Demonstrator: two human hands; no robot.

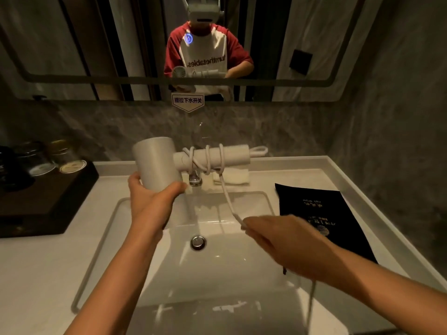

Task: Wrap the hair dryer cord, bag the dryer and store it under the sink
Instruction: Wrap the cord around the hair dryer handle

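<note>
White hair dryer (157,160), cord (208,160) thrice-looped round handle; left hand (147,197) gripping barrel, right hand (278,240) pinching cord.

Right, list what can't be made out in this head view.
- Cord: its far end and plug run behind the right hand and off the bottom edge.
- Left hand: fingers hidden behind the hair dryer barrel.
- Black bag: gold print too small; near end covered by the right forearm.
- Jars: too dark.
</note>
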